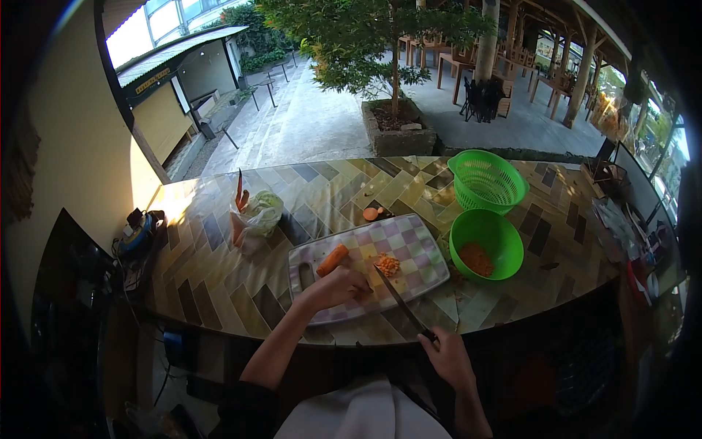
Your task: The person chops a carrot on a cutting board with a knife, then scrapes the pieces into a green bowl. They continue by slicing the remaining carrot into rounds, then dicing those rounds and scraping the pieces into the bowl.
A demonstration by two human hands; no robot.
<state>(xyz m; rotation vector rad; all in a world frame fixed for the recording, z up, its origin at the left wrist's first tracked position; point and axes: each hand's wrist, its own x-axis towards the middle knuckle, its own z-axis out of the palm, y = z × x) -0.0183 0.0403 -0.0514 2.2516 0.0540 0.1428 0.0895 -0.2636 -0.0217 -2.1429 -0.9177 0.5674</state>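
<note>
A kitchen knife (401, 302) is gripped by its dark handle in my right hand (447, 357). Its blade slants up and left across a checkered cutting board (417, 252), the tip touching a small pile of chopped carrot (387, 264). My left hand (341, 287) is over the board's near side, left of the blade, with the fingers curled together. Whatever may be between those fingers is hidden. Just above that hand lies a peeled piece of carrot (333, 260), close to the board's handle slot.
Right of the board stands a green bowl (506, 249) with chopped carrot inside, and behind it a green colander (488, 179). Carrot ends (373, 214) lie beyond the board. A plastic bag with vegetables (256, 216) sits at the left on the patterned table (212, 293).
</note>
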